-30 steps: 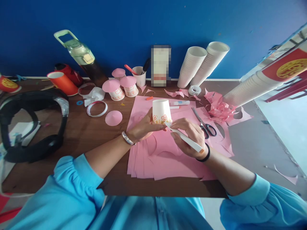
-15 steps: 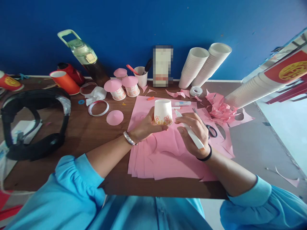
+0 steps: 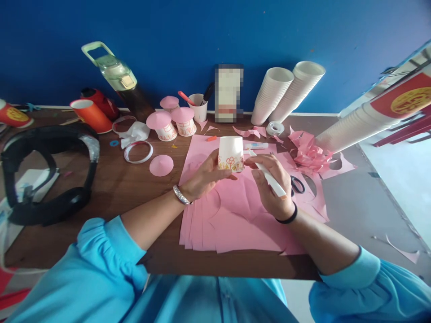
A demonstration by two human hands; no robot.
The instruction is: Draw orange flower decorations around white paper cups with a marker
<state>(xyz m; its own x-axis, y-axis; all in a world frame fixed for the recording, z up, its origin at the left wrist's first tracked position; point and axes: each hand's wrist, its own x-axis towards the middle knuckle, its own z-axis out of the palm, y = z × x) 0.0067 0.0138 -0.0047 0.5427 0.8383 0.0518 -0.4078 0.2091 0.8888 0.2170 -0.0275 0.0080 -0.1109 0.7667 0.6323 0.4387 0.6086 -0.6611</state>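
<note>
My left hand (image 3: 206, 176) is wrapped round a white paper cup (image 3: 230, 150), held bottom-up above pink paper sheets (image 3: 235, 229). Red flowers and yellow-green marks are drawn along the cup's lower band. Closed round a white marker (image 3: 274, 183) with an orange end, my right hand (image 3: 274, 184) is just right of the cup. The marker's tip points up and left, close to the cup; whether it touches cannot be made out. Scissors (image 3: 296, 185) with black handles lie partly hidden behind my right hand. A glue stick (image 3: 257, 146) rests on the sheets behind the cup.
Decorated cups with pink cone tops (image 3: 159, 120) stand at back left, near a loose pink cone (image 3: 161, 165). Stacked white cups (image 3: 272, 94) line the blue wall. Crumpled pink paper (image 3: 311, 152) lies right; a black headset (image 3: 50, 211) sits left. A tall bottle (image 3: 131, 94) leans behind.
My left hand has turned and tilted the cup, shifting it slightly right and up. My right hand, still gripping the marker, has moved a little with its fingers nearer the cup.
</note>
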